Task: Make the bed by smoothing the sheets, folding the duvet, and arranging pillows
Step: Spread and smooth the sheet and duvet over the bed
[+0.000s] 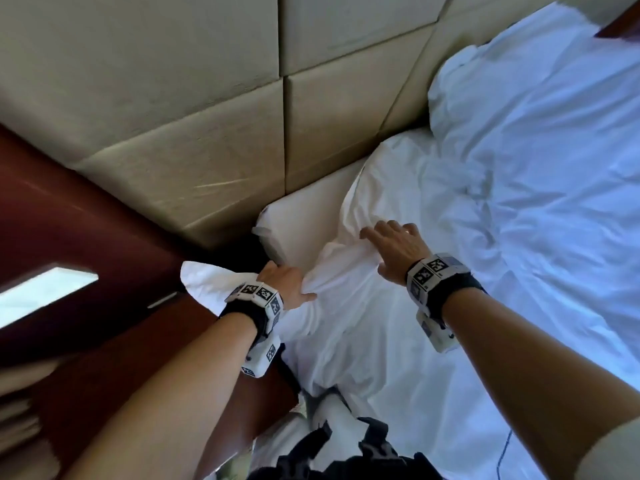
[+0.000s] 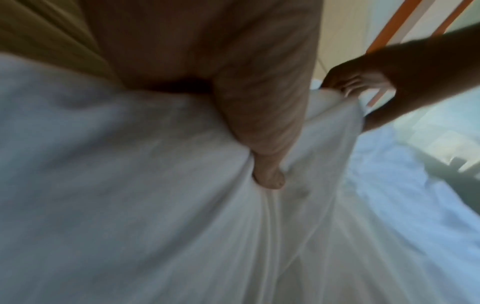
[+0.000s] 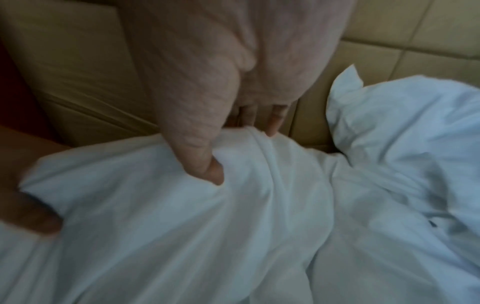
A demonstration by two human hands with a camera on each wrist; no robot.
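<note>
A white sheet (image 1: 346, 306) lies bunched over the near head corner of the bed, leaving the bare mattress corner (image 1: 304, 209) uncovered. My left hand (image 1: 299, 289) grips a gathered edge of the sheet at the bed's side; its thumb (image 2: 270, 176) digs into the cloth. A hand's width to the right, my right hand (image 1: 384, 244) pinches a raised fold of the same sheet, thumb (image 3: 210, 166) on one side and fingertips (image 3: 272, 123) curled over the other. A white pillow (image 1: 536, 98) leans on the headboard further right.
A padded beige headboard (image 1: 173, 133) runs behind the bed. A dark red wooden bedside unit (image 1: 69, 220) stands close on the left, beside my left forearm. Crumpled white bedding (image 1: 554, 254) covers the bed's right part.
</note>
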